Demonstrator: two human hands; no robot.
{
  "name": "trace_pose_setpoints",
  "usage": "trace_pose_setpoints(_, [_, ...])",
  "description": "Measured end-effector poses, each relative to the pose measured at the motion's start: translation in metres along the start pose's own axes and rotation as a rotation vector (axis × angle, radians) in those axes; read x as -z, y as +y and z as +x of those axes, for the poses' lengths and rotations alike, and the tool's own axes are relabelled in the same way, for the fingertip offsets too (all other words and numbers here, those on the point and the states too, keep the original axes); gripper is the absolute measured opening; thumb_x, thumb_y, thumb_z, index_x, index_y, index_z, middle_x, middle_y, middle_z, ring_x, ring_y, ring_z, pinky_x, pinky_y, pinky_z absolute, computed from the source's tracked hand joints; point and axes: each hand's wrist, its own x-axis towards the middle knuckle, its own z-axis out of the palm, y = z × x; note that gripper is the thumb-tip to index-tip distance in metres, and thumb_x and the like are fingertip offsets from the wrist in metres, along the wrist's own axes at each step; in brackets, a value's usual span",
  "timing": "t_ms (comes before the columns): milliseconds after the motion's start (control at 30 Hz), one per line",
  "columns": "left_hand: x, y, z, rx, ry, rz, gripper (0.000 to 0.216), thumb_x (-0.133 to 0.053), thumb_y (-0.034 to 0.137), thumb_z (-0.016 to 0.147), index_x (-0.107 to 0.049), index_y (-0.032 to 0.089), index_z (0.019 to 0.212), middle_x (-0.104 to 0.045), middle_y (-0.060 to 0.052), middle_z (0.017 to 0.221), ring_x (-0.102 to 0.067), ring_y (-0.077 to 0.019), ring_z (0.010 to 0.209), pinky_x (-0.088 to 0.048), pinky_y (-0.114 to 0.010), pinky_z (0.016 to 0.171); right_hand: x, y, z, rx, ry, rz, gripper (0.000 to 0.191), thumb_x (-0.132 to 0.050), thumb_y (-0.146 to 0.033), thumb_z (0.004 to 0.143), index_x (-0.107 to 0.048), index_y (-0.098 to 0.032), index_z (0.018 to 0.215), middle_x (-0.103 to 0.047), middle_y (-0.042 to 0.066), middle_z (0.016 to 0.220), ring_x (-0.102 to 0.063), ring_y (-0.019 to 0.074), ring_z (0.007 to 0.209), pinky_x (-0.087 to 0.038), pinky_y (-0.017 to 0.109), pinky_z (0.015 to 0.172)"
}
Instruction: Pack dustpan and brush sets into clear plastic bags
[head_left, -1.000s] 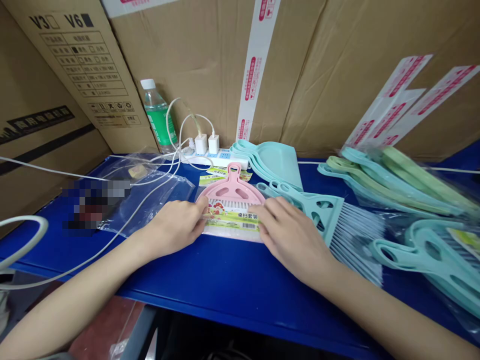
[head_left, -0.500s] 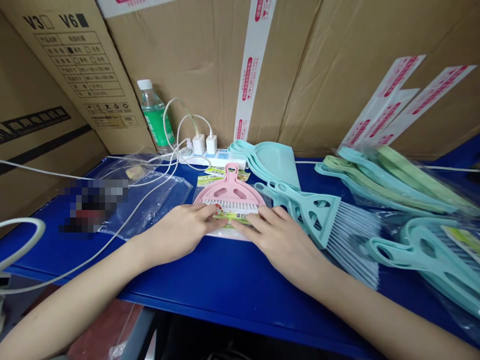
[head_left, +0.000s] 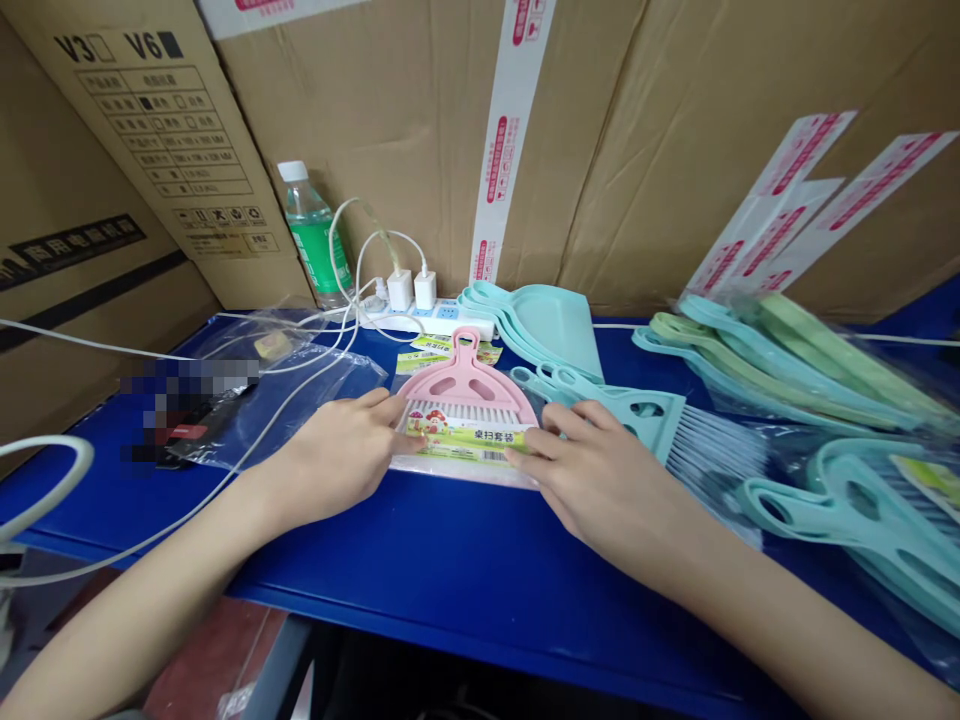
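A pink dustpan and brush set (head_left: 466, 385) lies on the blue table with its handle pointing away from me. White bristles show across it, and a printed green-and-yellow card (head_left: 472, 440) covers its near part. My left hand (head_left: 341, 450) grips the left edge, thumb over the card and fingers curled at the side. At the right edge, my right hand (head_left: 600, 480) holds on the same way, its thumb on the card's corner. Beside my right hand lie light blue brushes (head_left: 637, 410) with pale bristles, partly hidden by it.
Light blue dustpans (head_left: 555, 325) are stacked behind. Bagged green and blue sets (head_left: 787, 360) and another blue set (head_left: 847, 510) lie right. A power strip (head_left: 442, 318) with white cables, a bottle (head_left: 319, 240) and a plastic bag (head_left: 300, 400) stand or lie left. Cardboard boxes (head_left: 420, 120) wall the back.
My hands have moved apart from the middle of the card to the set's left and right edges, uncovering the card and bristles. The set itself has hardly moved.
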Motion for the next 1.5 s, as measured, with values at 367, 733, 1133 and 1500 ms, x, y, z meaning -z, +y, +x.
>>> trace_pose_setpoints(367, [0.001,-0.017,-0.004,0.137,-0.03,-0.057,0.047,-0.041,0.007,0.082,-0.076,0.03,0.103,-0.059,-0.005,0.081,-0.057,-0.0183,0.078,-0.043,-0.025,0.061,0.009,-0.001,-0.005,-0.109,0.0,-0.024,0.019,-0.055,-0.005,0.07,-0.064,-0.02,0.062,-0.061,0.007,0.071,-0.05,0.023,0.076,-0.032,0.036,0.066])
trace_pose_setpoints(733, [-0.002,-0.033,-0.002,0.063,0.023,-0.406,0.031,-0.036,0.026,0.091,-0.067,0.022,0.088,-0.071,-0.001,0.088,-0.062,-0.0157,0.08,-0.044,-0.027,0.073,0.006,-0.001,0.004,-0.425,-0.176,0.365,0.022,-0.044,-0.011,0.086,-0.042,-0.023,0.068,-0.055,-0.002,0.059,-0.049,0.0151,0.051,-0.028,0.028,0.051])
trace_pose_setpoints(1133, [-0.005,-0.038,0.005,0.074,-0.02,-0.887,0.012,-0.053,0.03,0.077,-0.053,0.018,0.075,-0.059,0.004,0.058,-0.057,-0.0098,0.051,-0.043,-0.021,0.052,0.01,0.006,0.007,-0.591,0.029,0.751,0.016,-0.043,-0.012,0.074,-0.043,-0.025,0.083,-0.048,-0.009,0.054,-0.052,0.0152,0.05,-0.035,0.027,0.052])
trace_pose_setpoints(1500, [-0.001,-0.013,0.007,0.182,0.393,-1.376,0.016,-0.058,0.024,0.059,-0.047,0.019,0.07,-0.047,0.01,0.049,-0.044,-0.0036,0.037,-0.038,-0.016,0.038,0.015,-0.019,-0.001,-0.992,0.806,1.65,0.054,-0.075,-0.048,0.068,-0.047,-0.031,0.111,-0.064,-0.003,0.093,-0.066,0.0201,0.095,-0.055,0.035,0.075])
